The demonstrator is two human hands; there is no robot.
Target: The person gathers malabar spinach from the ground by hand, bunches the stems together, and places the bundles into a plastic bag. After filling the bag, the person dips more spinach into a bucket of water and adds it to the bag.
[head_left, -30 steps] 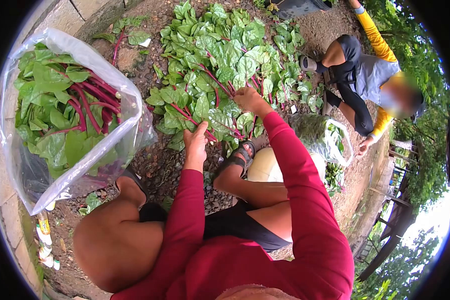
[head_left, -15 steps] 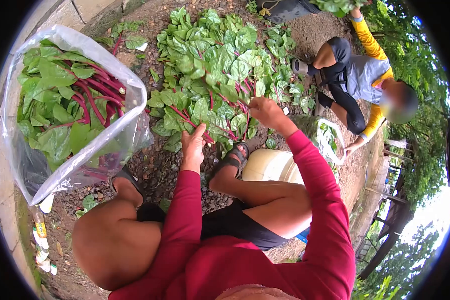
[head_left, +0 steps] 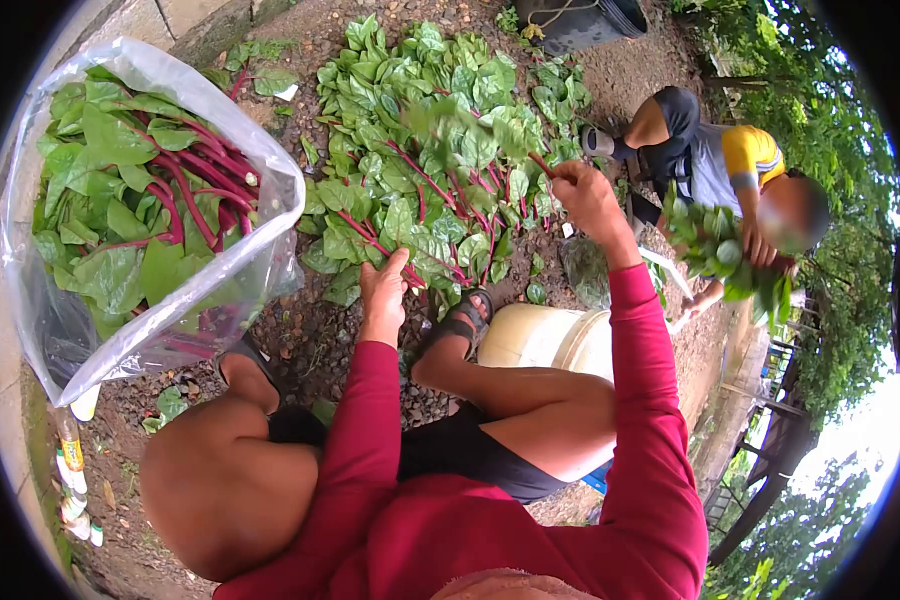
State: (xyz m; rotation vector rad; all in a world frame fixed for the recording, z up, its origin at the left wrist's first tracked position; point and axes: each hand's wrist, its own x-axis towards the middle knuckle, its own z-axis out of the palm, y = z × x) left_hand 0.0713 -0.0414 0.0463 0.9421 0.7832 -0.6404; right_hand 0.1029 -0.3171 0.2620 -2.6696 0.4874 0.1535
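Observation:
A large heap of red-stemmed Malabar spinach point(head_left: 440, 110) lies on the ground before me. My left hand point(head_left: 384, 292) is at the heap's near edge, its thumb and fingers closed around a red spinach stem point(head_left: 365, 236). Raised to the right of the heap, my right hand point(head_left: 588, 205) pinches the end of another spinach stem point(head_left: 540, 163), whose leaves stretch leftward, blurred by motion. On my left, a clear plastic bag point(head_left: 295, 200) stands open, filled with spinach point(head_left: 110, 190) whose red stems point right.
A cream plastic container point(head_left: 530, 335) sits by my right leg. Across from me a person point(head_left: 715, 150) crouches, holding a bunch of greens point(head_left: 725, 250) and a plastic bag. A black bucket point(head_left: 580, 25) lies at the back. Bottles point(head_left: 73, 455) line the left curb.
My right hand has moved right and slightly up, drawing a stem over the heap. My left hand stays put. The other person has brought a bunch of greens down from above toward the bag.

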